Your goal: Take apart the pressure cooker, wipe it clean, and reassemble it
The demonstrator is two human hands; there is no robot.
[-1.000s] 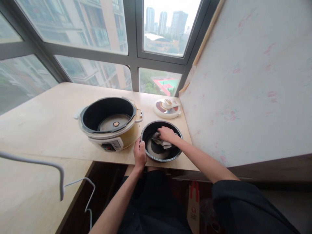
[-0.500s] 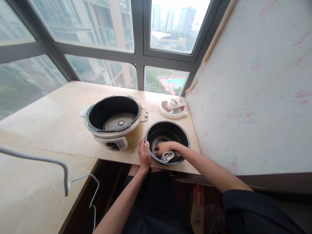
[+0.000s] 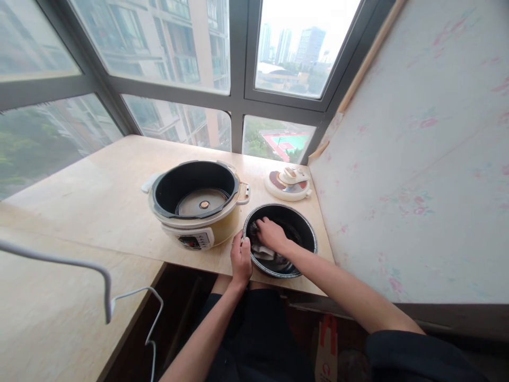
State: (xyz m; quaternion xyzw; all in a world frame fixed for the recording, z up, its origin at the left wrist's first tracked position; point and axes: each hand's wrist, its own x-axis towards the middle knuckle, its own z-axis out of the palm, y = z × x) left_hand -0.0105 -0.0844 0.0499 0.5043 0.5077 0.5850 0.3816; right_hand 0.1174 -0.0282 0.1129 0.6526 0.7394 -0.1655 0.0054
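Note:
A black inner pot with a speckled rim stands near the front edge of the wooden counter. My left hand grips its left rim, thumb toward the inside and fingers on the outer wall. Inside the pot, my right hand is closed on a pale cloth, pressed to the left inner wall. Part of the cloth hangs below the fingers toward the pot's bottom. Left of the pot sits the cream electric pressure cooker, uncovered, its dark inside showing a round metal plate.
The cooker's cream lid lies behind the pot, beside the flowered wall. Windows border the counter at the back. A grey cable crosses the left foreground. Below the counter stands a paper bag with red handles.
My right hand has moved with the cloth from the pot's lower middle to its left inner wall. My left hand keeps its hold on the rim. The whole view has shifted slightly.

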